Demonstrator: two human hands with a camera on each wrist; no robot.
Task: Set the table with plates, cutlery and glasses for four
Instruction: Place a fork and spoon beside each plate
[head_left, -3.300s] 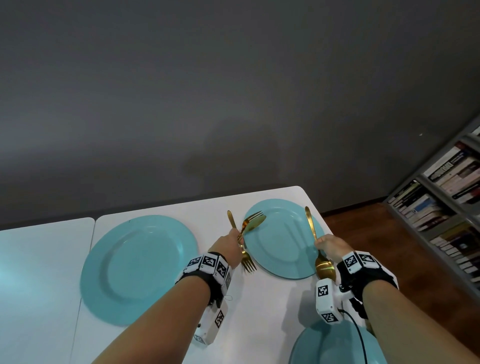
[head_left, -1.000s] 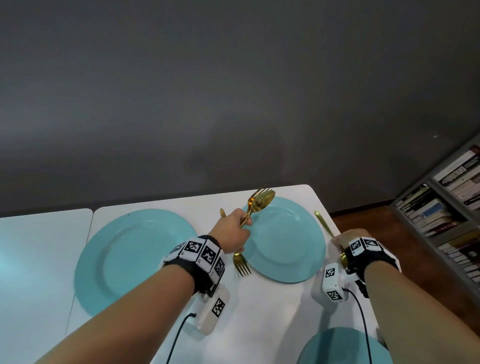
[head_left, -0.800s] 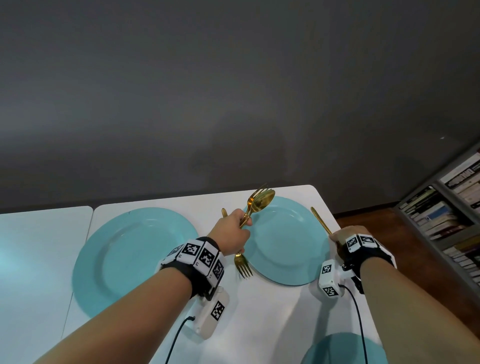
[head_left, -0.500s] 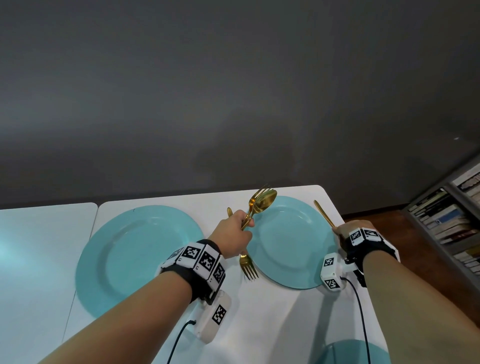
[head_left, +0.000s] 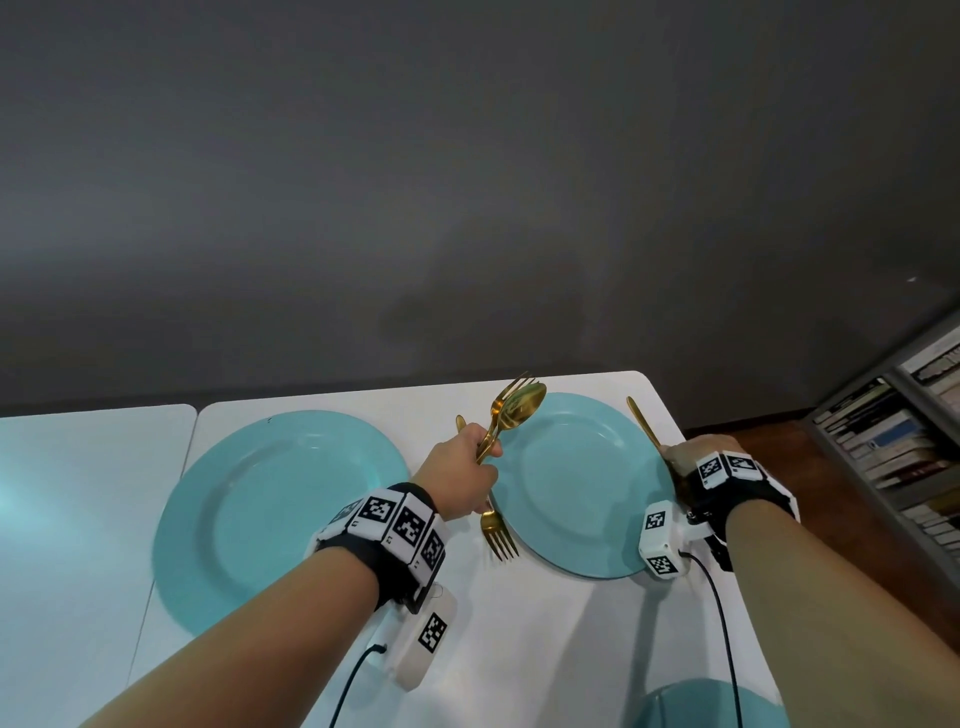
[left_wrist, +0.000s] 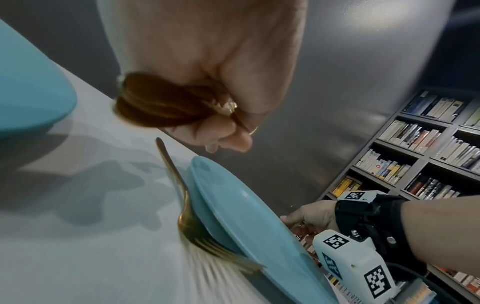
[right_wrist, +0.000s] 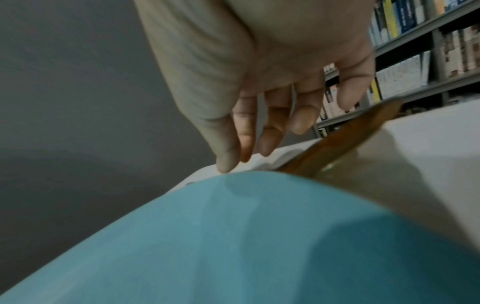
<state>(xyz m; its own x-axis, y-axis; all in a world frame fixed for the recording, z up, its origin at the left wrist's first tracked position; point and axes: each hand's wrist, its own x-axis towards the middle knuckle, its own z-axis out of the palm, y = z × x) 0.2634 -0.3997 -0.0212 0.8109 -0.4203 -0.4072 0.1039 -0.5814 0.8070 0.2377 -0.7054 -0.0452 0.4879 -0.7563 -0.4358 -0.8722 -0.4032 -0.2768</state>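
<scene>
Lying lengthwise beside plate, fork tines toward person, prob. touching rim

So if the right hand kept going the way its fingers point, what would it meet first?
The right hand points its fingers down at the white table, between the blue plate's rim and the gold spoon. Likely bare tabletop first, though depth is unclear.

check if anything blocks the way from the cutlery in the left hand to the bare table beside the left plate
Nothing visible does. The left hand holds a fork and spoon above the gap between the two plates. The table beside the left plate is bare; the laid fork lies against the right plate.
</scene>
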